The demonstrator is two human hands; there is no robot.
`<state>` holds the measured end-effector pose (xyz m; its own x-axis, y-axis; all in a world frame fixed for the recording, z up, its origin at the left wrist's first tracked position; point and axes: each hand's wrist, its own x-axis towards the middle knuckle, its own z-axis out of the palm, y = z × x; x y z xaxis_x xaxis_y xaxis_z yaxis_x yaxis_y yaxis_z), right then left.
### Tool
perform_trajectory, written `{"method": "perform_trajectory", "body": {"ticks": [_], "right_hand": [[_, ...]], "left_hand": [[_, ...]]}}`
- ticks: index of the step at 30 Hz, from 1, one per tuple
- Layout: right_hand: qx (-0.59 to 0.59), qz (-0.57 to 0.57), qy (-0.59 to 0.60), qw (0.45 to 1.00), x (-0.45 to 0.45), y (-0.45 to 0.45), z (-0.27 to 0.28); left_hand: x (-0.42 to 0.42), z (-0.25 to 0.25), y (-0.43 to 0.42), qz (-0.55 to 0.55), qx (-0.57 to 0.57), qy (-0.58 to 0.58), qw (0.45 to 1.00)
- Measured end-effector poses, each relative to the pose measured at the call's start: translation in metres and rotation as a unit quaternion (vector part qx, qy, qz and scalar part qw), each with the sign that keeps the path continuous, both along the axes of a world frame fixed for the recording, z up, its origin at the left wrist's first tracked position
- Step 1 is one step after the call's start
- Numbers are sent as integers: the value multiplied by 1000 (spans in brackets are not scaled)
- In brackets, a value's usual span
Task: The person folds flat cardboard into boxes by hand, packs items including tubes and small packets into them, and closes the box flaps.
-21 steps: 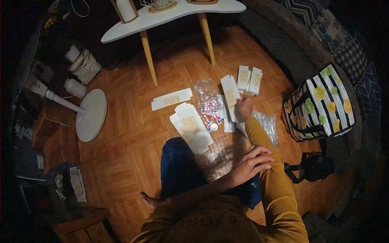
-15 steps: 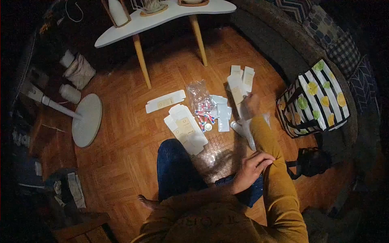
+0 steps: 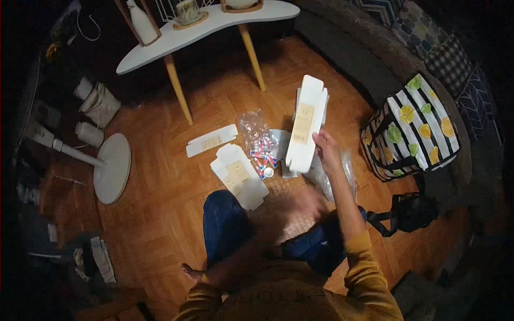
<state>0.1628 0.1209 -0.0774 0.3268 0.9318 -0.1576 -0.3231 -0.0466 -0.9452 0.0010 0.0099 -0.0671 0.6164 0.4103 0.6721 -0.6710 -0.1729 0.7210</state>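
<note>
My right hand (image 3: 327,147) grips a flattened white carton (image 3: 303,125) with a tan label by its right edge, raised over the floor. Its sleeve is bunched near the elbow, leaving the forearm bare. Motion smears my left hand (image 3: 305,206), which hovers over my lap; its fingers cannot be made out. Left of the raised carton are small red, white and blue batteries (image 3: 263,160), a round whitish disc (image 3: 269,172) and a clear plastic bag (image 3: 256,128). More flat cartons (image 3: 239,179) lie farther left, one long white carton (image 3: 211,140) among them.
A striped bag with citrus prints (image 3: 409,125) stands at right, near a dark strapped bag (image 3: 415,211). A white table (image 3: 214,24) with wooden legs is ahead. The round white base of a stand (image 3: 112,168) sits at left. Clear plastic (image 3: 347,166) lies beside my right forearm.
My right hand has lifted the white carton off the floor. Its sleeve has gone from wrist to elbow. My left hand has let go of that sleeve and moved left.
</note>
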Motion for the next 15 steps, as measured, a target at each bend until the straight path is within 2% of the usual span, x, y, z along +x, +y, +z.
{"method": "perform_trajectory", "body": {"ticks": [2, 4, 6, 7, 8, 9, 10, 12, 13, 14, 15], "right_hand": [[-23, 46, -23, 998, -18, -40, 8], [-33, 81, -46, 995, -32, -67, 7], [-112, 171, 20, 979, -50, -84, 5], [-110, 172, 19, 979, -49, -84, 2], [-37, 85, -138, 986, -46, -84, -3], [34, -6, -288, 957, -44, -85, -7], [29, -7, -286, 958, -44, -86, 12], [111, -94, -444, 884, -33, -77, 63], [111, -93, -444, 884, -33, -72, 82], [158, -38, -522, 837, -33, -66, 99], [203, 16, -592, 780, -33, -61, 107]], "left_hand": [[-26, 20, 53, 102, -194, 70, 973], [-42, 36, 93, 196, -371, 130, 898], [-36, 25, 105, -68, -441, 151, 882], [-30, 26, 102, -138, -506, 139, 840], [-28, 28, 104, -138, -504, 139, 841], [-27, 27, 103, -86, -457, 184, 866], [-27, 44, 93, -45, -445, 189, 874], [-30, 58, 81, -3, -436, 195, 879], [-36, 54, 80, -27, -468, 239, 851], [-39, 48, 79, -52, -497, 281, 819], [-38, 42, 76, -28, -472, 283, 835]]}}
